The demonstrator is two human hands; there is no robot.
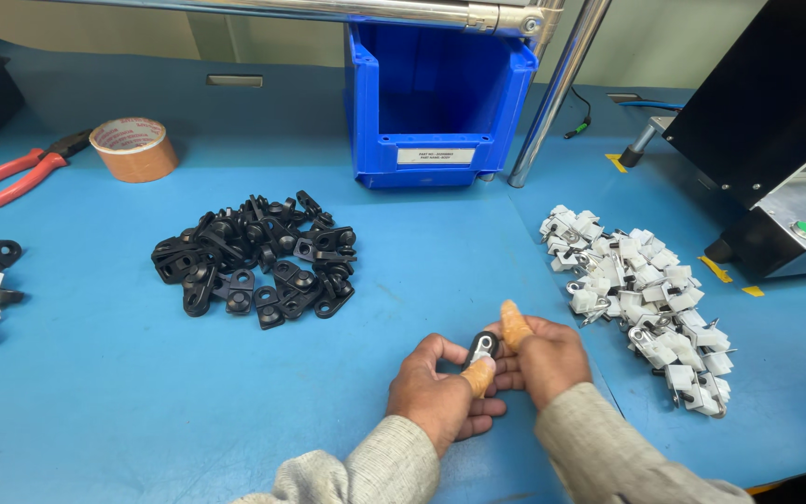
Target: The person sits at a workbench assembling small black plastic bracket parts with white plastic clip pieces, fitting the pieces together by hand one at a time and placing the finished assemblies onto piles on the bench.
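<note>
left hand (440, 392) and right hand (545, 359), each with an orange finger cot, close their fingers together on one small black clip (482, 348) held just above the blue table (95, 392), between the black clip pile (256, 259) and the white clip pile (641, 299).

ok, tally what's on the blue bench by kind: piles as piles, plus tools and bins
Heaps of black plastic clips: 1
Heaps of white plastic clips with metal parts: 1
Open blue plastic bins: 1
Rolls of brown packing tape: 1
Red-handled pliers: 1
Total: 5
Separate from the tally: left hand and right hand together hold one small black-and-white clip.
</note>
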